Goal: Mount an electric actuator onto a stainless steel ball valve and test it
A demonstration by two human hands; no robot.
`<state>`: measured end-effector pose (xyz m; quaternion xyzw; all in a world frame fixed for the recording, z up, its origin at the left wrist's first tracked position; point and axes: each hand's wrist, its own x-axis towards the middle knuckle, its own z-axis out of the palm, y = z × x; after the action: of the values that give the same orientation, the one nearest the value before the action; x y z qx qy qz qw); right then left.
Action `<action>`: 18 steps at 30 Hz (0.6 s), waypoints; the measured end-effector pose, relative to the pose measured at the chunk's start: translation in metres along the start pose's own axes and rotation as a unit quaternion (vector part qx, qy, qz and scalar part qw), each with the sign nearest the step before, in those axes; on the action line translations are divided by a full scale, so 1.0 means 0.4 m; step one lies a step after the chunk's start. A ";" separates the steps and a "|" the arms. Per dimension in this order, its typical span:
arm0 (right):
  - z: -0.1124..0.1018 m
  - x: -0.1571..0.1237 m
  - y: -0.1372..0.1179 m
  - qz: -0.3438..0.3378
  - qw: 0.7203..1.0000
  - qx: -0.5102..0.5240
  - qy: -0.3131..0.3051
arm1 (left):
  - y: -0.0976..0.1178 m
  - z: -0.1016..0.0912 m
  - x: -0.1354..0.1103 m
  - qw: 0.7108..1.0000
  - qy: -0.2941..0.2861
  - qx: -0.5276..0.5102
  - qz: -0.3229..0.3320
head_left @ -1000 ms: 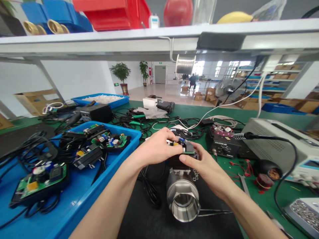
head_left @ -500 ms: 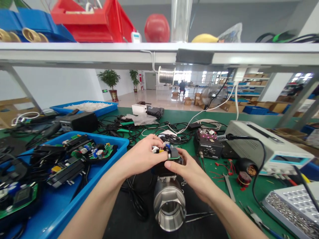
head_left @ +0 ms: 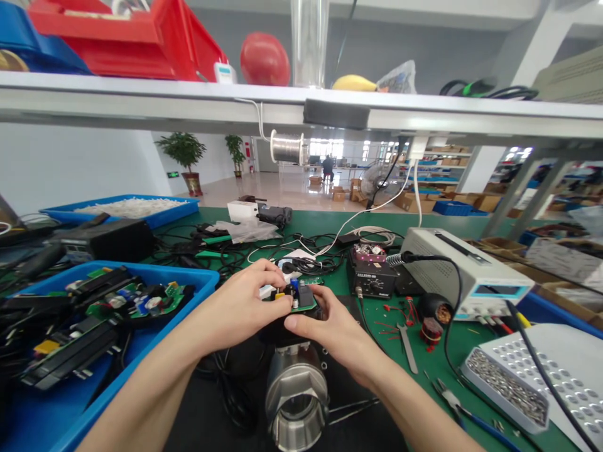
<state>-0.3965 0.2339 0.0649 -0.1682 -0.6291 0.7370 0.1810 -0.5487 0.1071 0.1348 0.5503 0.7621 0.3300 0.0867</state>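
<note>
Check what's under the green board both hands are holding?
Under the board sits a black housing on top of a steel valve body. The left hand and right hand cover the seam, so any screws or wiring underneath stay hidden.

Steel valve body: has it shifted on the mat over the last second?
No. The steel valve body keeps its place by the soldering station; its leftward slide in frame comes from the camera turning.

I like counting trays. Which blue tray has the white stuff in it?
The far blue tray at the back left holds the white pieces. The near blue tray by the left hand holds green circuit boards instead.
</note>
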 end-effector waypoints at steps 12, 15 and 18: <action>0.008 -0.004 -0.002 -0.024 0.999 0.018 -0.031 | 0.010 -0.021 -0.014 0.999 -0.038 -0.013 -0.016; 0.009 -0.003 -0.007 -0.022 0.999 0.020 -0.020 | 0.013 -0.018 -0.011 0.999 -0.034 -0.017 -0.022; 0.009 -0.002 -0.009 -0.016 1.000 0.021 -0.011 | 0.014 -0.013 -0.009 0.999 -0.029 -0.018 -0.033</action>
<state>-0.3971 0.2309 0.0690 -0.1463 -0.6180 0.7489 0.1892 -0.5457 0.1026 0.1412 0.5324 0.7712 0.3239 0.1298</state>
